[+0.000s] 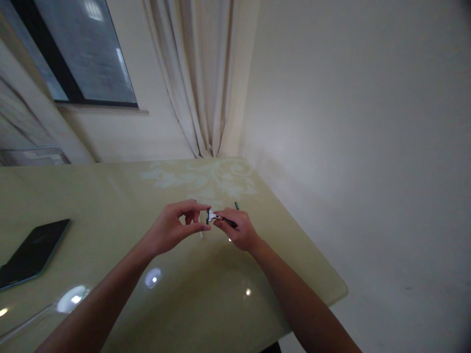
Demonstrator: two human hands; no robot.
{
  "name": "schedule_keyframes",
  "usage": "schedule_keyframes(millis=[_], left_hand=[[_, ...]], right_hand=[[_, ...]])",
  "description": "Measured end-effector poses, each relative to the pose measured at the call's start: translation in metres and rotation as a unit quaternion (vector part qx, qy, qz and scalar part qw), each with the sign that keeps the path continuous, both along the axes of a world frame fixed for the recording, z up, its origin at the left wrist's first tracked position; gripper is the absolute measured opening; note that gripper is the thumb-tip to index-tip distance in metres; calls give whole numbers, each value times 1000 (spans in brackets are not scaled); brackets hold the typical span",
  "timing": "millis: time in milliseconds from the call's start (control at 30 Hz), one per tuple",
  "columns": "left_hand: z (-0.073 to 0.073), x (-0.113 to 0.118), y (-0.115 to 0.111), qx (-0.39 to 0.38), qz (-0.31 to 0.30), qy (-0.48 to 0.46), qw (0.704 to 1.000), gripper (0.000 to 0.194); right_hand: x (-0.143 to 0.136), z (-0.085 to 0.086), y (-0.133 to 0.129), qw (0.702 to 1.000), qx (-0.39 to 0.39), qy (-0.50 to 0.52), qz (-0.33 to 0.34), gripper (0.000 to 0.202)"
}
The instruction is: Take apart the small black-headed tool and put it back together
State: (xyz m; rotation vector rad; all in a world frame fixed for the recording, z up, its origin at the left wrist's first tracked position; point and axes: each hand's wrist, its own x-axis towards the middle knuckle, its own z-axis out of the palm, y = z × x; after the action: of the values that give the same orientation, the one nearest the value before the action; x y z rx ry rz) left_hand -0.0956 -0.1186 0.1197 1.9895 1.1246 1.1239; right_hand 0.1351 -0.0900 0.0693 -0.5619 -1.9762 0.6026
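Observation:
A small razor (214,216) with a silver neck and a dark handle is held between both hands above the pale green table. My right hand (238,228) is closed around its dark handle, fingertips near the silver neck. My left hand (184,221) pinches the two ends of the razor's head between thumb and index finger. Behind my left hand's fingers, a thin white item (200,234) lies partly hidden on the table. Just beyond my right hand lies a small dark green item (236,205).
A black tablet-like device (35,252) lies on the glossy table (176,304) at the left. A white cable (27,323) runs along the lower left. The table's right edge slants beside a wall (349,147). Curtains (200,73) hang behind the far edge.

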Motion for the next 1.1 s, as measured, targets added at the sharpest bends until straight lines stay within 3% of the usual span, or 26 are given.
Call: schedule_keyframes(millis=[500, 700, 1100], left_hand=[[-4, -3, 4, 5, -45, -11, 999, 37], [-3, 0, 3, 5, -17, 4, 1000, 41], [0, 0, 1, -6, -39, 9, 999, 47]], right_hand=[[0, 2, -1, 997, -67, -11, 46, 32], [0, 3, -3, 998, -56, 7, 6, 30], [0, 5, -5, 999, -30, 7, -10, 27]])
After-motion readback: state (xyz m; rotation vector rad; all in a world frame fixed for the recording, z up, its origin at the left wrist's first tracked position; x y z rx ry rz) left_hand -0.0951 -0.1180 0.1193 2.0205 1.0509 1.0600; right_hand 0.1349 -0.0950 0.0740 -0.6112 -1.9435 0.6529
